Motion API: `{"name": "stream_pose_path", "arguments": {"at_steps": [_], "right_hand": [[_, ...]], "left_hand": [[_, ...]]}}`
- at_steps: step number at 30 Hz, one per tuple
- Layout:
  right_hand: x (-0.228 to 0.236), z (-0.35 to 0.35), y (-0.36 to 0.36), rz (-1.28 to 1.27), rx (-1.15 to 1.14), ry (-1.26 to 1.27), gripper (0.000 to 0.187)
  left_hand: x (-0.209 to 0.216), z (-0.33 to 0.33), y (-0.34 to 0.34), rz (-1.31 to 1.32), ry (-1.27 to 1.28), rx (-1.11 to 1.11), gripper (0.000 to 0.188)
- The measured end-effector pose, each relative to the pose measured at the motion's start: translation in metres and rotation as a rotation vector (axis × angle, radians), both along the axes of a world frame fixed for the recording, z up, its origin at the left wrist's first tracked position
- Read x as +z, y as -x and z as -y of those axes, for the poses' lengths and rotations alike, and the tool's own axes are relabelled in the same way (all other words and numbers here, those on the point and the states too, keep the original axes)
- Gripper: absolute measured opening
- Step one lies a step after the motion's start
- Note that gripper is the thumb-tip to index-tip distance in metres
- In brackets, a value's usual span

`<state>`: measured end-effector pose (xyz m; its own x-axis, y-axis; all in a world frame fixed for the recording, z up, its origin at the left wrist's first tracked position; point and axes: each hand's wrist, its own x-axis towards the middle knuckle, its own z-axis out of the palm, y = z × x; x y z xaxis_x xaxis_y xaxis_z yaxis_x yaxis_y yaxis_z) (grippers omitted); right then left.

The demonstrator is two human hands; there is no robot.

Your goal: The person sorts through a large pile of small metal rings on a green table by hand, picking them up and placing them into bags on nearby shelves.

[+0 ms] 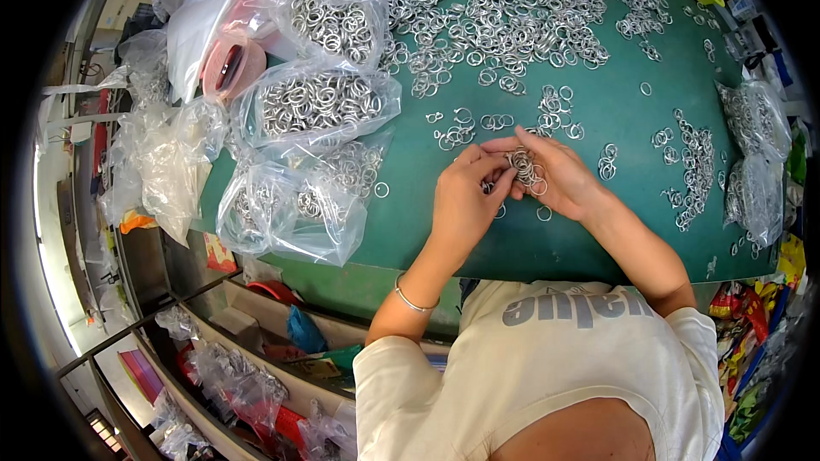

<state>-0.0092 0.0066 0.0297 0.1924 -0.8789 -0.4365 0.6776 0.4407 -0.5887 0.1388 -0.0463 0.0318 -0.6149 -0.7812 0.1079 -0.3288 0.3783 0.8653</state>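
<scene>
Both hands meet over the near middle of the green table. A small bunch of silvery metal key rings (pixel 527 171) lies between them. My right hand (pixel 559 172) cups the bunch in its curled palm and fingers, and a few rings hang below. From the left, my left hand (pixel 465 183) pinches at the same bunch with thumb and fingertips; some rings also show under its fingers. Just beyond the hands lie small groups of linked rings (pixel 557 109). A loose ring (pixel 382 189) sits to the left, beside the bags.
A wide heap of rings (pixel 530 13) covers the far side of the green table (pixel 598 248). Clear plastic bags of rings (pixel 316 107) stand at left, near a tape roll (pixel 235 67). More rings (pixel 696 171) and a filled bag (pixel 756 171) lie at right. An open drawer (pixel 239 376) is lower left.
</scene>
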Motion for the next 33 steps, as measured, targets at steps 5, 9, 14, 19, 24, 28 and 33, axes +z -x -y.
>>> {"name": "stream_pose_path", "arguments": {"at_steps": [5,9,14,19,24,28,33], "right_hand": [[0.005,0.004,-0.006,0.1,-0.153,-0.213,0.039],[-0.004,0.0,-0.002,-0.053,-0.164,-0.13,0.03],[0.001,-0.005,0.001,-0.323,-0.179,0.0,0.021],[0.009,-0.009,-0.007,-0.975,-0.292,0.344,0.021],[0.007,-0.015,-0.017,-1.205,-0.172,0.686,0.019],[0.012,-0.016,-0.013,-1.03,-0.128,0.484,0.007],[0.011,-0.014,0.013,0.078,-0.268,0.159,0.012]], "left_hand": [[0.0,0.011,-0.008,-0.284,-0.774,0.086,0.01],[0.0,0.018,-0.017,-0.643,-1.364,0.096,0.014],[0.003,0.013,-0.014,-0.896,-1.584,0.109,0.016],[0.004,0.009,-0.012,-0.987,-1.64,0.107,0.016],[0.003,0.006,-0.011,-1.033,-1.632,0.078,0.017],[0.007,0.005,-0.01,-1.014,-1.588,0.165,0.017],[-0.007,0.003,-0.021,-0.874,-1.304,0.039,0.018]]}}
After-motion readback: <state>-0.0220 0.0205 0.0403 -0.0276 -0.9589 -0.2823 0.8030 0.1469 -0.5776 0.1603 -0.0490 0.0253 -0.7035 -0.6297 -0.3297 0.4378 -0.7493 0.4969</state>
